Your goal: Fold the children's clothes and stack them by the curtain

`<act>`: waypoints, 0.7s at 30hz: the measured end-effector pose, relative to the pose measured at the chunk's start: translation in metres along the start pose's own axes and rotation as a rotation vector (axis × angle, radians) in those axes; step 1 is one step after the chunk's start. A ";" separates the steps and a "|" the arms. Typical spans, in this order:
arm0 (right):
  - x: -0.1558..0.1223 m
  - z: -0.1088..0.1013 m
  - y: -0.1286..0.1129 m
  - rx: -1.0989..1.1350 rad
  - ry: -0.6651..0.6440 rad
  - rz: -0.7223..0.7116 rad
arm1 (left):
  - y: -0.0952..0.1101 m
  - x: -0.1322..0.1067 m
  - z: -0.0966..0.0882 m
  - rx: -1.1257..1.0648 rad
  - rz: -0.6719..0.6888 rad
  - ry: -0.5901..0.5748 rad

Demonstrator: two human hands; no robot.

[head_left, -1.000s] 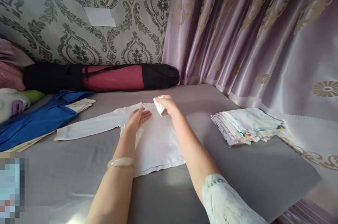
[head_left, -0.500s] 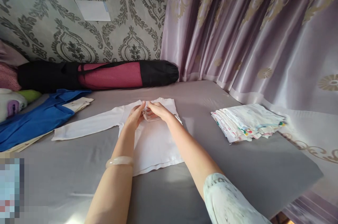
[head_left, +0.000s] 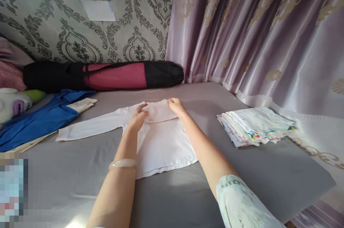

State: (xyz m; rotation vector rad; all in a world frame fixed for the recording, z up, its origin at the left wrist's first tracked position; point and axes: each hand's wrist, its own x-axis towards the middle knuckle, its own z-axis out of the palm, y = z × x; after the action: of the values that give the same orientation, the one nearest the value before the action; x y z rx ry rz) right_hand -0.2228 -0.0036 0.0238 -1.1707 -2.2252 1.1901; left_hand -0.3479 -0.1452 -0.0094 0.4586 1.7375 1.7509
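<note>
A white long-sleeved shirt (head_left: 163,145) lies on the grey bed, one sleeve stretched out to the left. The other sleeve is folded inward over the upper chest. My left hand (head_left: 137,117) rests at the end of that folded sleeve, thumb and forefinger apart; its other fingers are partly hidden. At the shirt's right shoulder, the fingers of my right hand (head_left: 176,107) are closed on the fabric by the fold. A pale bangle circles my left forearm.
Folded patterned cloths (head_left: 256,124) are stacked on the right. Blue and cream clothes (head_left: 45,117) lie at left beside a plush toy (head_left: 13,104). A long black and pink bag (head_left: 113,76) runs along the wall. Purple curtains (head_left: 228,31) hang at the right.
My right hand has moved right, from beside my left hand to the shirt's shoulder. The folded sleeve now lies flatter between my hands. My left hand stays nearly in place.
</note>
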 end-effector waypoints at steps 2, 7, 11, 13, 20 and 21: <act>0.003 -0.005 0.009 -0.228 0.071 -0.063 | 0.000 0.000 0.000 -0.001 0.052 -0.009; -0.003 0.001 0.027 -0.604 -0.014 -0.172 | -0.002 -0.001 0.000 0.046 0.132 -0.019; -0.005 0.010 0.038 -0.711 -0.071 -0.146 | -0.006 0.000 -0.003 0.171 0.173 0.025; -0.003 0.011 0.042 -0.722 -0.080 -0.148 | -0.008 0.002 -0.007 0.264 0.188 0.056; -0.002 0.013 0.045 -0.727 -0.077 -0.140 | -0.013 0.007 -0.017 0.574 0.198 0.194; -0.002 0.014 0.045 -0.727 -0.078 -0.141 | -0.012 0.006 -0.018 0.603 0.209 0.201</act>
State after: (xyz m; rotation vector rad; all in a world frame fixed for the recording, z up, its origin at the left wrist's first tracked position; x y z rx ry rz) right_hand -0.2077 0.0017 -0.0205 -1.1764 -2.8499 0.3609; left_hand -0.3616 -0.1557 -0.0241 0.7593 2.4429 1.4138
